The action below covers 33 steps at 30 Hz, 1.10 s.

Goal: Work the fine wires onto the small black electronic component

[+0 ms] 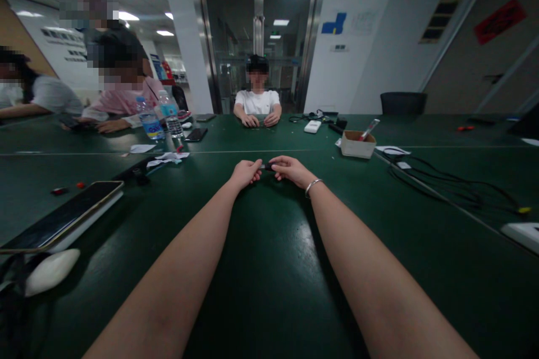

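Observation:
Both arms reach forward over the dark green table [261, 269]. A small black stick-shaped object [268, 167] with a lighter, silvery end bridges the gap between my fingertips, just above the tabletop or resting on it; I cannot tell which. My left hand [247, 174] pinches its lighter left end between thumb and fingers. At the dark right end, my right hand [292, 171] has its thumb and fingers closed, with a silver bangle [312, 186] round the wrist. Fingers hide most of the object, and its exact kind is too small to make out.
Left are a phone [63, 219] on a white box, a white rounded object [53, 272], paper scraps [168, 158] and water bottles [150, 119]. Right are a small box [357, 145] and black cables [446, 179]. A person [256, 102] sits opposite; others are at the left.

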Each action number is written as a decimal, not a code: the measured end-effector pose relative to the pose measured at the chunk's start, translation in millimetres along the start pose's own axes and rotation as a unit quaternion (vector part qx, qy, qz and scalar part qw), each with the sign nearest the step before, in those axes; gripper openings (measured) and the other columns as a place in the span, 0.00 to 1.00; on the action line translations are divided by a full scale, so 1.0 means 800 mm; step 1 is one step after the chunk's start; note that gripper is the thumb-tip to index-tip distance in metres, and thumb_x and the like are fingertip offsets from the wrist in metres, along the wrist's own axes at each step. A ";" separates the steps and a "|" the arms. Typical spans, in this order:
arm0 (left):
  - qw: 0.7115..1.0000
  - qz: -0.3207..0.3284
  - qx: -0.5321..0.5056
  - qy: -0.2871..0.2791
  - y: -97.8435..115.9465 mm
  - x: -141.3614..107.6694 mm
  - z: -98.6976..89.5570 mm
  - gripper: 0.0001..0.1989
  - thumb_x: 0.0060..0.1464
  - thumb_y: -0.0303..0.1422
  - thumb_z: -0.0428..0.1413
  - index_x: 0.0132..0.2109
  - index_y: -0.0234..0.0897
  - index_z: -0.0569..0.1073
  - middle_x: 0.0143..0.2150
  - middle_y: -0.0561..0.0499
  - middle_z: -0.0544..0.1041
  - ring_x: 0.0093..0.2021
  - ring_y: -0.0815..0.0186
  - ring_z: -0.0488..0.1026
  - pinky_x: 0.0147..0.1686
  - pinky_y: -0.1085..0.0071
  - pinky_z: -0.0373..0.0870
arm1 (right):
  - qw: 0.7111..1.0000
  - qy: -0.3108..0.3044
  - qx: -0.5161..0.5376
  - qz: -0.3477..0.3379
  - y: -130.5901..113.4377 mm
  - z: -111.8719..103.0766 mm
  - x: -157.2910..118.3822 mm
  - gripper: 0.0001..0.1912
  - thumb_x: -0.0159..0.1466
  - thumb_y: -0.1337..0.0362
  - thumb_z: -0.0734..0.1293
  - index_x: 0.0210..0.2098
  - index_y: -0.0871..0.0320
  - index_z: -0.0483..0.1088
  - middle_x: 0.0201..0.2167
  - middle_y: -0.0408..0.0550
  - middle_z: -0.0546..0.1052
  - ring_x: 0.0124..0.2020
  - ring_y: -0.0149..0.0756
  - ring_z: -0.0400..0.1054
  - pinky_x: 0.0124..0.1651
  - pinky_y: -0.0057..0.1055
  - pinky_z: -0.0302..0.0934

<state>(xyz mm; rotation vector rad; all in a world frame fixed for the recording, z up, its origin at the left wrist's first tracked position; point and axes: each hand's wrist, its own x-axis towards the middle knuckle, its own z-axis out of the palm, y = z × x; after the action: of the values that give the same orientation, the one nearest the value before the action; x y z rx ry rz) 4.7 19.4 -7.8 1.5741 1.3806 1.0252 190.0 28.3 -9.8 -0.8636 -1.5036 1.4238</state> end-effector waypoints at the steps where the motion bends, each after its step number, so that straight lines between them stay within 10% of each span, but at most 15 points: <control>1: 1.000 0.001 0.006 0.001 -0.001 0.001 0.000 0.21 0.57 0.44 0.50 0.23 0.33 0.70 0.17 0.50 0.69 0.14 0.74 0.61 0.16 0.76 0.57 | 1.000 -0.002 0.000 0.000 0.000 0.000 0.000 0.09 0.58 0.73 0.69 0.39 0.62 0.70 0.26 0.43 0.74 0.20 0.23 0.67 0.23 0.20 0.66; 33: 0.989 0.033 -0.144 -0.021 0.005 -0.010 -0.003 0.11 0.49 0.36 0.60 0.36 0.34 0.70 0.33 0.49 0.73 0.30 0.71 0.69 0.26 0.76 0.69 | 0.998 0.048 -0.010 0.042 -0.005 0.006 0.001 0.10 0.66 0.65 0.63 0.29 0.63 0.64 0.22 0.51 0.77 0.16 0.24 0.67 0.21 0.18 0.65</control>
<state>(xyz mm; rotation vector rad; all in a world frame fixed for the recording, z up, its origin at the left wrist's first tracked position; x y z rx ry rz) 3.2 10.9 -3.7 1.4248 1.1019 1.1683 185.8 26.8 -5.9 -1.0048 -1.4253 1.4097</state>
